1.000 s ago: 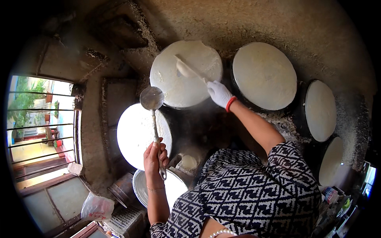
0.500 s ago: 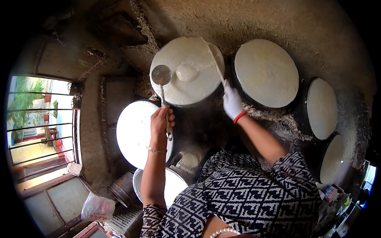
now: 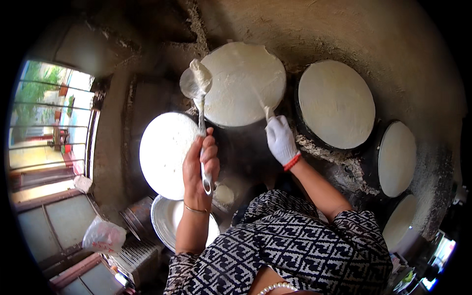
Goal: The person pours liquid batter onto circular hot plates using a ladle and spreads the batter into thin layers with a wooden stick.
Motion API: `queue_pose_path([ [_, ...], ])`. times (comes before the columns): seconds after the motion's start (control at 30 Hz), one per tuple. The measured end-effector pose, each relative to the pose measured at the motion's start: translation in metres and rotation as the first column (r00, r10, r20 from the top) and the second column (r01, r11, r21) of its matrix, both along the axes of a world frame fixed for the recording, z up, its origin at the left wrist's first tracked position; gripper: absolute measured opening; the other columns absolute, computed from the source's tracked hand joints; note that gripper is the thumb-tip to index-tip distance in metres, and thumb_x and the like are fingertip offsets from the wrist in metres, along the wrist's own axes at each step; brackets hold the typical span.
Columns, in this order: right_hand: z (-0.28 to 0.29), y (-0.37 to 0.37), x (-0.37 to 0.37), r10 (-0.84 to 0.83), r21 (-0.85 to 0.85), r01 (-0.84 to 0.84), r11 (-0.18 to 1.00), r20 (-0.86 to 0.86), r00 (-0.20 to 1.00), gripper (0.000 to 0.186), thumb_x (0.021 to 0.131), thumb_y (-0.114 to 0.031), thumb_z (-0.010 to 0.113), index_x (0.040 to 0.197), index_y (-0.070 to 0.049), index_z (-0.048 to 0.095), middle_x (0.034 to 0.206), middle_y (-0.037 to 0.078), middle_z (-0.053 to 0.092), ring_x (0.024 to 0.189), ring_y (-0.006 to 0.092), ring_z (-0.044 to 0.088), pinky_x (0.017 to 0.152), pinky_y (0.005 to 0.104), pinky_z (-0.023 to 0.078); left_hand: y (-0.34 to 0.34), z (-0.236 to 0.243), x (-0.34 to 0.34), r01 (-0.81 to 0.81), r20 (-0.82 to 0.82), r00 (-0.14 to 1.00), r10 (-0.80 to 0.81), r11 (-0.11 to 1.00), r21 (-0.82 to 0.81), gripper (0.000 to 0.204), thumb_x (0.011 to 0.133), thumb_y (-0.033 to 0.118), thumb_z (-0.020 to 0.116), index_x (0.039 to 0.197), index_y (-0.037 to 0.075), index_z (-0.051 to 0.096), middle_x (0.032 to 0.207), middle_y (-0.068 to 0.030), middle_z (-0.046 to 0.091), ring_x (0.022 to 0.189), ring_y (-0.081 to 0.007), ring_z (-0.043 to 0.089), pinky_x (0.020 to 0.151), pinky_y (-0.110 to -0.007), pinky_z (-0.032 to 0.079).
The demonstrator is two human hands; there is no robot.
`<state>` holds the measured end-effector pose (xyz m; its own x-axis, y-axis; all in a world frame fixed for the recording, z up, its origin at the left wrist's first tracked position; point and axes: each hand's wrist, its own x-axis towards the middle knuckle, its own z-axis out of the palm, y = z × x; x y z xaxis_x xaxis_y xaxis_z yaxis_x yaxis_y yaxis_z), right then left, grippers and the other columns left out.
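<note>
My bare left hand [image 3: 200, 164] is closed around the handle of a metal ladle [image 3: 187, 84]. A lump of white batter [image 3: 200, 74] clings to the ladle, which is raised over the left rim of the middle round griddle [image 3: 246, 64]. A pale layer of batter coats that griddle. My right hand [image 3: 281, 141], in a white glove, grips a thin wooden spreader [image 3: 268, 112]. Its blade is smeared by motion above the griddle's right part. Below my left wrist stands a basin [image 3: 158, 223] with white batter inside, partly hidden by my forearm.
A bright white round griddle [image 3: 162, 155] lies to the left. More coated griddles curve along the right: a large one [image 3: 337, 105], a narrower one [image 3: 397, 160] and one near my sleeve [image 3: 399, 221]. A barred window [image 3: 54, 128] and a plastic bag [image 3: 104, 236] are at far left.
The batter mound on the middle griddle is gone, and a lump now sits on the ladle. The spreader has come nearer to me; the ladle is lifted slightly left. The view has shifted.
</note>
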<state>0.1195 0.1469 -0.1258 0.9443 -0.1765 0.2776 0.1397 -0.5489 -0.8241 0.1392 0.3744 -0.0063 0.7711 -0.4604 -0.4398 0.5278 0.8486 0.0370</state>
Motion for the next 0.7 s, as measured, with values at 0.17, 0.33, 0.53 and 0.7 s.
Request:
queue_pose_path([
  [0.17, -0.053, 0.007, 0.014, 0.019, -0.215, -0.093, 0.972, -0.325, 0.946, 0.018, 0.089, -0.008, 0.055, 0.107, -0.006, 0.054, 0.091, 0.021, 0.054, 0.082, 0.0432, 0.057, 0.073, 0.0498, 0.047, -0.002, 0.032, 0.003, 0.023, 0.049, 0.999, -0.022, 1.0, -0.013, 0.031, 0.104, 0.017, 0.039, 0.124, -0.007, 0.042, 0.084, -0.0025, 0.045, 0.055, -0.0054, 0.036, 0.038, -0.019, 0.031],
  [0.33, -0.057, 0.021, 0.091, 0.279, -0.072, -0.331, 0.941, -0.387, 0.879, 0.032, 0.101, -0.033, 0.036, 0.108, -0.008, 0.055, 0.104, 0.028, 0.057, 0.089, 0.0462, 0.059, 0.076, 0.0539, 0.047, 0.011, 0.06, -0.036, -0.109, 0.206, 0.977, 0.046, 0.946, 0.306, 0.037, 0.103, 0.017, 0.041, 0.127, -0.011, 0.039, 0.082, -0.0027, 0.043, 0.054, -0.0037, 0.035, 0.034, -0.016, 0.03],
  [0.53, -0.04, -0.006, 0.11, 0.636, -0.258, -0.752, 0.607, -0.411, 0.654, 0.025, 0.097, -0.024, 0.043, 0.111, -0.011, 0.059, 0.101, 0.025, 0.056, 0.093, 0.0451, 0.057, 0.083, 0.0491, 0.047, 0.026, 0.053, -0.121, -0.123, 0.036, 0.992, 0.121, 0.866, 0.485, 0.033, 0.101, 0.021, 0.048, 0.123, -0.004, 0.048, 0.082, -0.0005, 0.049, 0.05, -0.0015, 0.034, 0.033, -0.015, 0.029],
  [0.7, -0.076, -0.038, 0.138, 0.507, -0.314, -0.542, 0.78, -0.193, 0.84, 0.012, 0.089, -0.012, 0.054, 0.098, -0.007, 0.059, 0.094, 0.025, 0.056, 0.088, 0.0451, 0.056, 0.077, 0.0482, 0.047, 0.009, 0.019, -0.185, -0.058, -0.135, 0.98, 0.144, 0.864, 0.5, 0.031, 0.1, 0.022, 0.049, 0.12, -0.001, 0.051, 0.084, -0.0008, 0.052, 0.05, -0.0032, 0.038, 0.035, -0.017, 0.033],
])
